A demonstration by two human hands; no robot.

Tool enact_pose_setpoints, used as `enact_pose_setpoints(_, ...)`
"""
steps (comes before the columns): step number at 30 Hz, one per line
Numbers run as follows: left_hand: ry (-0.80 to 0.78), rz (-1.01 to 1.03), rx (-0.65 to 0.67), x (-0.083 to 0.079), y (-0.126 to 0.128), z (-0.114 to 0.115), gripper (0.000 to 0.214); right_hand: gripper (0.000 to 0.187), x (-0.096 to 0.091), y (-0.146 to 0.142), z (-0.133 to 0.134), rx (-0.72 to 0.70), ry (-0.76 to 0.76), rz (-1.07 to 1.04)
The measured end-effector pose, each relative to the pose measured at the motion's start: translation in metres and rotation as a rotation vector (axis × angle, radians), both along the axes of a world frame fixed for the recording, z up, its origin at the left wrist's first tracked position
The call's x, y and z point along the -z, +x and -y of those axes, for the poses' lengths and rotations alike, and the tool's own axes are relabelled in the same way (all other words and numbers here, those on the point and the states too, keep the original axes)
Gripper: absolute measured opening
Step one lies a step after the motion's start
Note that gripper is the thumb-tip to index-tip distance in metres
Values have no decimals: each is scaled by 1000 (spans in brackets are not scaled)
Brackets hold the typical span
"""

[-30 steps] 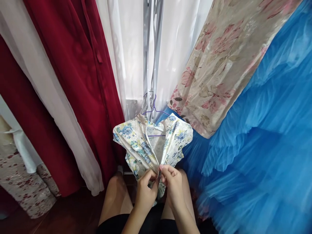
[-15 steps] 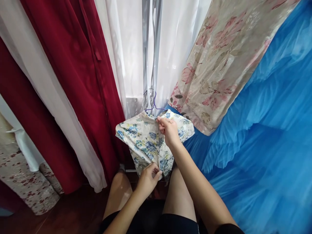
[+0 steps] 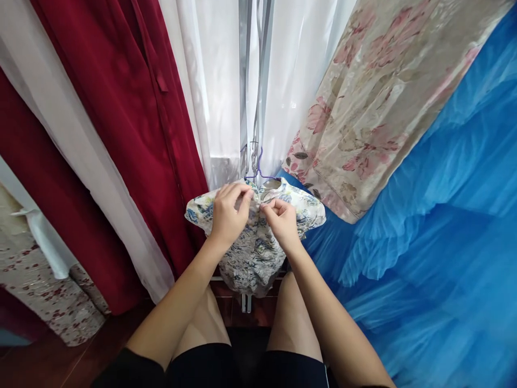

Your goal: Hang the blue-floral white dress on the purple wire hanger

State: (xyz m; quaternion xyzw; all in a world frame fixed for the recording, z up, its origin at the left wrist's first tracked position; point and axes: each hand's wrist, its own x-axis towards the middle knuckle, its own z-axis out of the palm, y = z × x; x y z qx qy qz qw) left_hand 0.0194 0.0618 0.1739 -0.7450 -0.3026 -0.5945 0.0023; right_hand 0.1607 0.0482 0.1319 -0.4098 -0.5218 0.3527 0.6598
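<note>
Nearly closed, my left hand (image 3: 231, 210) and right hand (image 3: 280, 220) pinch a floral blouse (image 3: 251, 264) near its collar. At twelve o'clock, a purple hanger (image 3: 259, 166) bears it, likely freeing both hands.

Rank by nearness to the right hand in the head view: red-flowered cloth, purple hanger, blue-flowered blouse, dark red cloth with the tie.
From the right hand:
1. Blue-flowered blouse, touching it
2. Purple hanger, just above
3. Dark red cloth with the tie, left
4. Red-flowered cloth, far left
</note>
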Motion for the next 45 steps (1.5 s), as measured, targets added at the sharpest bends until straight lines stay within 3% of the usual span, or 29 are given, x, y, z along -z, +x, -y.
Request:
enact_pose_setpoints(3, -47, 243, -56, -2, -27, -18, 17, 32, 30, -8, 5, 31, -58, 29)
enact_pose_setpoints(6, -178, 597, -41, 9, -73, -57, 16, 32, 50, -17, 16, -4, -83, 10)
enact_pose_setpoints(8, -353, 927, -51, 28, -102, -80, 10, 32, 56, -24, 23, -44, -108, -3)
enact_pose_setpoints(10, -688, 1160, -35, 57, -121, -89, 14, 29, 58, -29, 27, -74, -135, -6)
enact_pose_setpoints(13, -1062, 1238, 28, 111, -122, -75, 17, 29, 69, -29, 31, -68, -172, -52)
enact_pose_setpoints(17, -1166, 1286, 79, 176, -83, -28, 10, 27, 111, -10, 48, 185, -260, -365)
enact_pose_setpoints(20, -1156, 1274, 192, 201, -44, 13, 13, 25, 149, 7, 67, 456, -309, -579)
enact_pose_setpoints(23, -1046, 1109, 272, 204, -7, 53, 22, 22, 168, 17, 78, 522, -369, -579)
enact_pose_setpoints(26, -967, 793, 290, 189, 20, 86, 28, 28, 161, 16, 79, 465, -332, -387)
enact_pose_setpoints(28, -894, 592, 301, 175, 32, 99, 28, 38, 149, 12, 81, 297, -329, -244)
enact_pose_setpoints(30, -809, 444, 296, 162, 36, 104, 25, 48, 138, 7, 88, 44, -392, -190)
enact_pose_setpoints(33, -729, 317, 220, 153, 30, 98, 22, 54, 127, 4, 103, -232, -499, -219)
enact_pose_setpoints(36, -716, 280, 153, 159, 13, 94, 24, 47, 120, 7, 115, -453, -539, -125)
enact_pose_setpoints(39, -829, 247, 259, 175, -6, 106, 35, 40, 113, 11, 120, -706, -525, -44)
enact_pose_setpoints(42, -922, 48, 411, 192, -23, 126, 45, 39, 102, 17, 120, -709, -540, -149)
enact_pose_setpoints(45, -858, -171, 464, 197, -42, 129, 35, 38, 80, 30, 117, -747, -551, -161)
